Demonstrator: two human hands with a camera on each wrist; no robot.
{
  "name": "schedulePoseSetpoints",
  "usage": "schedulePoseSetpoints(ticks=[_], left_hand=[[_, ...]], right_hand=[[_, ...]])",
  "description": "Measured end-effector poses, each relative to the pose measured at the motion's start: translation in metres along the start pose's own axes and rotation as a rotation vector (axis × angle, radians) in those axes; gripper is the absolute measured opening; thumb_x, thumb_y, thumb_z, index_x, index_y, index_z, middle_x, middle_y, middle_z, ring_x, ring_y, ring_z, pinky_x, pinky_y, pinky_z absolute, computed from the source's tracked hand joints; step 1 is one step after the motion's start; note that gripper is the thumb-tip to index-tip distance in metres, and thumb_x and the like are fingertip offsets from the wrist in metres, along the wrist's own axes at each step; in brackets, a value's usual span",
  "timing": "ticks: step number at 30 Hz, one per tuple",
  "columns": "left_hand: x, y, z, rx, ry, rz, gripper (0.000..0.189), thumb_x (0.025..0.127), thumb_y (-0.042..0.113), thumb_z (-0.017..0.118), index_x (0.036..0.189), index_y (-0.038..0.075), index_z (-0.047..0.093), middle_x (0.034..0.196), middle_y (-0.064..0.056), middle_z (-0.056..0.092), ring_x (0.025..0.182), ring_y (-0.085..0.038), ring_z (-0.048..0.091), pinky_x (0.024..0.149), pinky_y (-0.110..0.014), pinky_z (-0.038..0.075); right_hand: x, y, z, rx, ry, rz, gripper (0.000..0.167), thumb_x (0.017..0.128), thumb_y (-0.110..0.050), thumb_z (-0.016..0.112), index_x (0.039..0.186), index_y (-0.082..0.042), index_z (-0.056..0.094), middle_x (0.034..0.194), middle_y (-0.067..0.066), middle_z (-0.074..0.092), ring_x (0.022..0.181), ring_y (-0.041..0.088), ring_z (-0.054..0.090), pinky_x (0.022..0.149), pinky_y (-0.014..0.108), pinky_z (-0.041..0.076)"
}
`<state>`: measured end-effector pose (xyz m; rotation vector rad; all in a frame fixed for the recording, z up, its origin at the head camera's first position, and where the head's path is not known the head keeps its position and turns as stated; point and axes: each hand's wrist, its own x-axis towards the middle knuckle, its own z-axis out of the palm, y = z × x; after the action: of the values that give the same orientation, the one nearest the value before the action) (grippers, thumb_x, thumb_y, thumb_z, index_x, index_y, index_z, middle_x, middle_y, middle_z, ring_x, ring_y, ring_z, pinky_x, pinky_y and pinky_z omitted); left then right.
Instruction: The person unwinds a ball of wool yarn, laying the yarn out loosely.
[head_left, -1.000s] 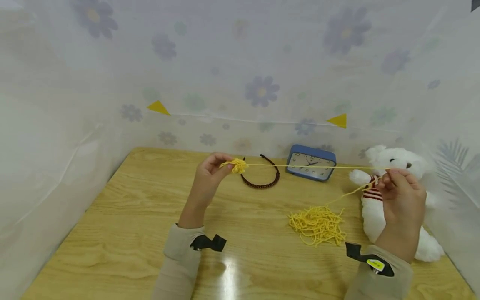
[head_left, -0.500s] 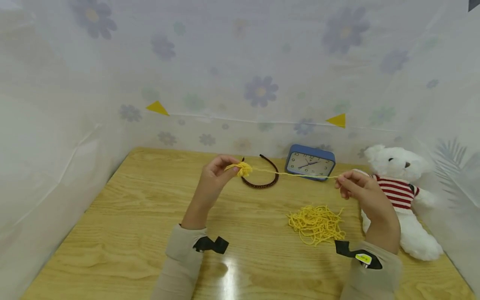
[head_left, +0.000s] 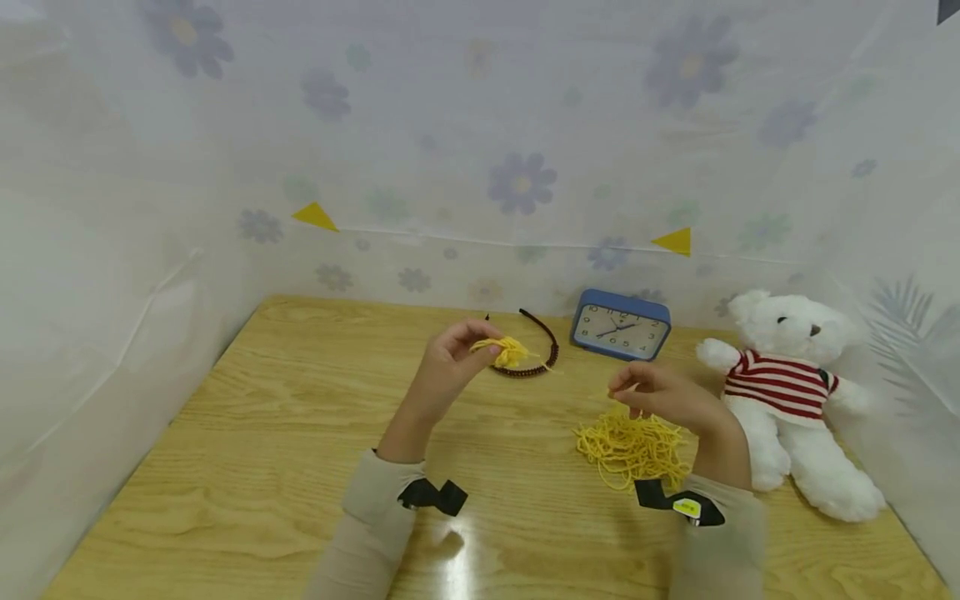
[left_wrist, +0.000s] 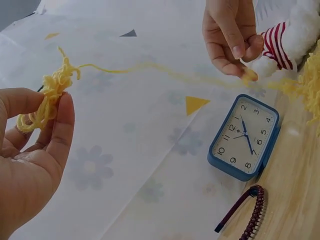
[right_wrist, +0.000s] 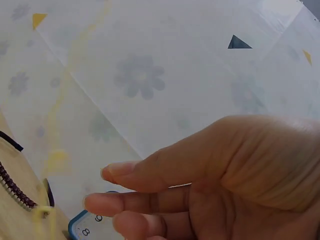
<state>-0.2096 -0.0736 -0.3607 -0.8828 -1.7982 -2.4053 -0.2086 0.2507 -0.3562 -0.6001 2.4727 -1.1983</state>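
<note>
My left hand [head_left: 442,379] pinches a small wound bundle of yellow yarn [head_left: 512,352] between thumb and fingers, above the table. From that bundle [left_wrist: 54,95] a loose strand of yarn [left_wrist: 120,71] runs across towards the right hand in the left wrist view, blurred further along. My right hand [head_left: 675,400] hovers just over a tangled heap of yellow yarn [head_left: 628,450]. In the right wrist view its thumb [right_wrist: 122,172] and fingers stand apart with nothing between them. Blurred yarn [right_wrist: 57,100] hangs beyond the fingertips there.
Behind the hands, a blue alarm clock [head_left: 621,325] stands near the back edge of the wooden table [head_left: 262,467]. A dark braided headband [head_left: 553,350] lies left of it, partly behind the left hand. A white teddy bear [head_left: 802,450] in a striped shirt sits at the right.
My right hand has come left and down from beside the bear to over the yarn heap, letting go of the strand. That strand has gone slack. My left hand has shifted slightly right and down.
</note>
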Motion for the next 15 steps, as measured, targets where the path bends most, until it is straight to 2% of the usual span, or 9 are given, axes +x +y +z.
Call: schedulePoseSetpoints(ticks=[5,8,11,15], left_hand=[[0.001,-0.004,0.004,0.029,-0.032,-0.001,0.012,0.093,0.001,0.058,0.105,0.0,0.06,0.108,-0.014,0.056,0.097,-0.014,0.056,0.077,-0.024,0.05],[0.0,-0.007,0.006,0.049,-0.043,-0.005,0.014,0.093,0.002,0.058,0.106,-0.002,0.059,0.107,-0.013,0.057,0.095,-0.015,0.056,0.077,-0.024,0.05],[0.001,-0.009,0.007,0.055,-0.05,-0.008,0.015,0.093,0.001,0.058,0.107,-0.005,0.057,0.107,-0.012,0.057,0.097,-0.015,0.056,0.078,-0.024,0.05],[0.001,-0.009,0.009,0.048,-0.06,-0.008,0.016,0.093,-0.001,0.057,0.106,-0.009,0.055,0.109,-0.01,0.056,0.099,-0.015,0.056,0.078,-0.022,0.05]], right_hand=[[0.005,-0.012,0.006,-0.062,-0.028,-0.033,0.028,0.098,-0.011,0.053,0.122,0.003,0.053,0.113,0.02,0.059,0.077,0.024,0.062,0.068,0.039,0.053],[0.009,-0.025,0.015,-0.053,0.004,-0.1,0.03,0.098,-0.014,0.053,0.126,-0.004,0.053,0.119,0.018,0.056,0.079,0.021,0.063,0.071,0.039,0.053],[0.015,-0.04,0.025,0.048,0.024,-0.203,0.033,0.098,-0.012,0.052,0.131,-0.006,0.049,0.126,0.018,0.052,0.081,0.02,0.063,0.071,0.036,0.054],[0.022,-0.055,0.039,0.209,0.003,-0.357,0.039,0.099,-0.004,0.047,0.137,0.003,0.04,0.127,0.019,0.048,0.081,0.022,0.063,0.068,0.031,0.053]])
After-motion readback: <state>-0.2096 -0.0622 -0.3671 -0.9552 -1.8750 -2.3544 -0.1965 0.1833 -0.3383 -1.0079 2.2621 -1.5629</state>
